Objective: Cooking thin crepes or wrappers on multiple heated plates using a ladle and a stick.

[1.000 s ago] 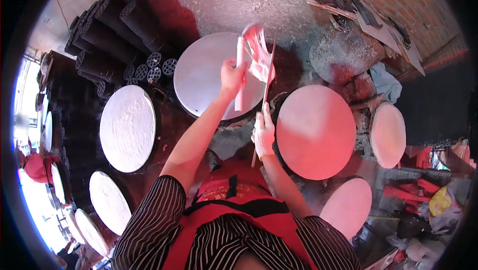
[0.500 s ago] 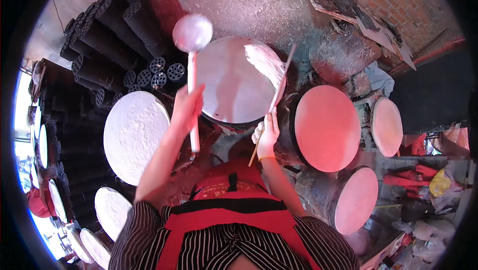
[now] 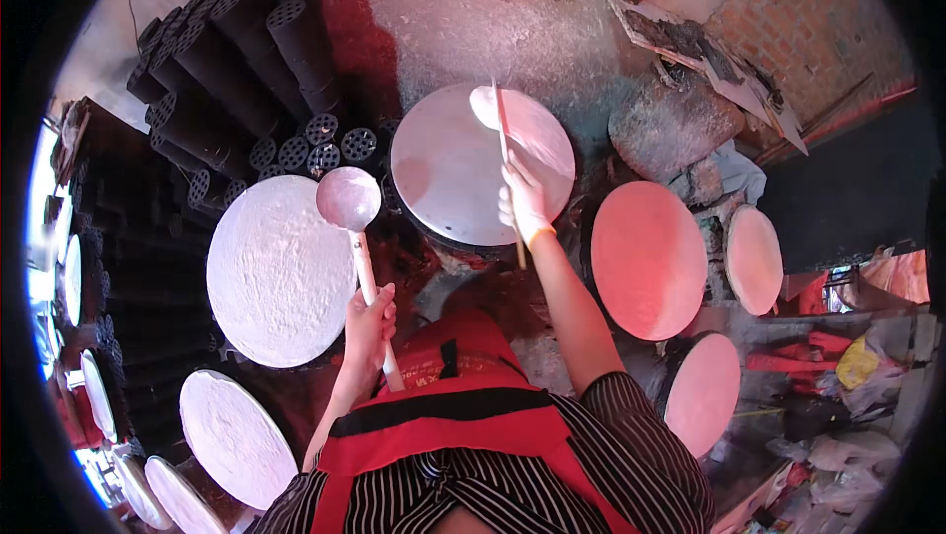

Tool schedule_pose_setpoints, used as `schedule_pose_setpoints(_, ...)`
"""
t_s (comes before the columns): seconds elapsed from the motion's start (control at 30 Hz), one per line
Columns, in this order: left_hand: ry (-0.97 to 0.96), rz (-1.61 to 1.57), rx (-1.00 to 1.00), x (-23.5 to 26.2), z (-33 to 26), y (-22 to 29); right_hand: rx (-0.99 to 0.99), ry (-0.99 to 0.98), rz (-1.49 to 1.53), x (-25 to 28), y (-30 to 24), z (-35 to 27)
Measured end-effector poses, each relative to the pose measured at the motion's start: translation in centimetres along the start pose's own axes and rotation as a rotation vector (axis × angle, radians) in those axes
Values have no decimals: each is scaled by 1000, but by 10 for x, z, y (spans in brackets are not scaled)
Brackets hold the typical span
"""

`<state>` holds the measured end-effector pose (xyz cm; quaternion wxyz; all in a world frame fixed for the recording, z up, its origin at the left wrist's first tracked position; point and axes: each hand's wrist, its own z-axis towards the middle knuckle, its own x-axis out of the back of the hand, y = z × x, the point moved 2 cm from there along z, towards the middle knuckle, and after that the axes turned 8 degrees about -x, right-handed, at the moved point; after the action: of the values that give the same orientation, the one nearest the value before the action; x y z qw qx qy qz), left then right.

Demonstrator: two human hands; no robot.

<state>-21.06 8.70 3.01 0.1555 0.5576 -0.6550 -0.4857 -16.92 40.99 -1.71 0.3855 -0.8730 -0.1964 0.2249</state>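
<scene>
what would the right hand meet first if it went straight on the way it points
The right hand would likely first meet the white layer on the middle plate; its height is unclear, so it might pass above.

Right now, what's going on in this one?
One person is working with both hands. The left hand holds a long-handled ladle; its bowl, in this view, overlaps the edge of a round plate with a rough white surface. The right hand has a thin stick in its grip, over the round plate straight ahead. There a white layer covers part of the right side. Whether the stick touches it is hard to tell.
</scene>
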Motion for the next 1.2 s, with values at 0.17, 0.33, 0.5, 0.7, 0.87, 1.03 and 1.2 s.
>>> schedule_pose_setpoints(0.17,45,92,97,20,-5,-5,-3,232,107,52,39,-48)
schedule_pose_setpoints(0.33,7,52,65,19,-5,-14,10,77,-59,23,33,-20)
schedule_pose_setpoints(0.5,65,9,-2,6,-8,-24,-14,-7,-200,-21,-2,4)
schedule_pose_setpoints(0.7,181,-61,-17,-10,-20,-36,-161,-305,-323,38,-15,-29)
schedule_pose_setpoints(0.87,327,-32,-1,-15,-32,-53,-82,12,-227,80,-29,-3)
schedule_pose_setpoints(1.03,325,0,-87,-23,-40,-71,-82,-244,-458,40,-30,22)
schedule_pose_setpoints(1.2,384,-20,-65,-32,-42,-82,-168,-530,-660,72,-53,-3)
